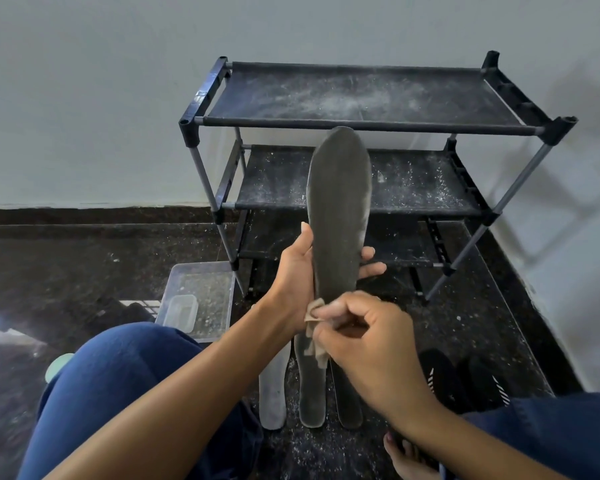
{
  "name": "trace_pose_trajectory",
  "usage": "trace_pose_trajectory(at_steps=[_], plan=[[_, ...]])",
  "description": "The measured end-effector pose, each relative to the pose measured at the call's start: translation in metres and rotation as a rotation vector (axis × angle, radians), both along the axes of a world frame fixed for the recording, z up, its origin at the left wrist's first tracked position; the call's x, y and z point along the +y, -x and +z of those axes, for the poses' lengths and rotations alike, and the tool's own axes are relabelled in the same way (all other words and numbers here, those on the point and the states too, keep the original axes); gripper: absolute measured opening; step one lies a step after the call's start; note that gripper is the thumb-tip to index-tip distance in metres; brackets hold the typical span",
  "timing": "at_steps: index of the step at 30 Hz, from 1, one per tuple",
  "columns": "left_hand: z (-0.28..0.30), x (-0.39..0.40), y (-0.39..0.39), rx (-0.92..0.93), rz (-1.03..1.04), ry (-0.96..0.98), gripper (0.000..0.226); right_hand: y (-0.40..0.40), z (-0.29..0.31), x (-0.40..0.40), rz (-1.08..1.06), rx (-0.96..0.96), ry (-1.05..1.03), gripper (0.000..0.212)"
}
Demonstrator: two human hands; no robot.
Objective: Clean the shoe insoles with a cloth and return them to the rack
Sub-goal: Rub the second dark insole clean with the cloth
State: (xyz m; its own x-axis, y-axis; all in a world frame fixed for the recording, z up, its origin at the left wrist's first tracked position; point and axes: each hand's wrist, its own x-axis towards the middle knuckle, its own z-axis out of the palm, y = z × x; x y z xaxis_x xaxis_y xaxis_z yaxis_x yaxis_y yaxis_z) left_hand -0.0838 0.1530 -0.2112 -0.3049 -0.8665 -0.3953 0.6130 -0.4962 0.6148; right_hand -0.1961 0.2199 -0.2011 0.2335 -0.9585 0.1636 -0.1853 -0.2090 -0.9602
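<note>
- Left hand (297, 271) wraps the grey insole (338, 209) near its lower end, thumb on the left edge, fingertips poking out on the right; the palm is hidden behind it.
- The insole stands almost upright at centre frame, its tip at twelve o'clock over the rack's (361, 124) top front bar.
- Right hand (368, 334) pinches a small tan cloth (314, 332) against the insole's bottom end; most of the cloth is buried under the curled fingers.
- At six o'clock, three more insoles (312, 400) lie side by side on the dark floor, their upper ends covered by the hands.
- A clear tray (201, 292) sits at nine o'clock of the hands, holding a smaller container; contents are hard to make out.
- Black shoes (465, 382) at four o'clock, partly cut off by the knee.
</note>
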Motion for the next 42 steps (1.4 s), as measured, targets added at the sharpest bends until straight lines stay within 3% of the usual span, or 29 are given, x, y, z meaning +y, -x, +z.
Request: trace_pose_trajectory(at_steps=[3,6,12,19,23,26,35,42], plan=[[0.001,-0.001,0.001,0.007,0.029,-0.014,0.075,-0.001,0.000,-0.017,-0.076,0.004,0.056,0.015],[-0.002,-0.001,0.003,-0.099,0.009,-0.003,0.080,-0.001,0.001,-0.038,-0.198,0.058,0.110,0.016],[0.003,-0.002,0.002,0.005,0.028,-0.036,0.077,-0.002,-0.005,-0.014,-0.083,0.018,0.080,0.011],[0.006,0.006,0.010,-0.102,-0.120,-0.027,0.087,0.001,-0.002,-0.041,-0.174,0.141,0.192,0.023],[0.005,0.000,0.004,0.024,0.006,-0.053,0.081,0.000,-0.006,-0.026,-0.100,0.138,0.239,0.006],[0.006,-0.003,-0.001,0.116,0.075,-0.023,0.075,-0.001,-0.011,-0.013,-0.057,0.060,0.242,0.006],[0.012,-0.008,-0.003,0.032,0.167,0.094,0.077,0.008,-0.014,-0.036,-0.105,0.142,0.225,0.007],[0.015,-0.006,-0.003,0.088,0.218,0.133,0.083,0.006,-0.011,-0.019,-0.061,0.060,0.144,0.006]])
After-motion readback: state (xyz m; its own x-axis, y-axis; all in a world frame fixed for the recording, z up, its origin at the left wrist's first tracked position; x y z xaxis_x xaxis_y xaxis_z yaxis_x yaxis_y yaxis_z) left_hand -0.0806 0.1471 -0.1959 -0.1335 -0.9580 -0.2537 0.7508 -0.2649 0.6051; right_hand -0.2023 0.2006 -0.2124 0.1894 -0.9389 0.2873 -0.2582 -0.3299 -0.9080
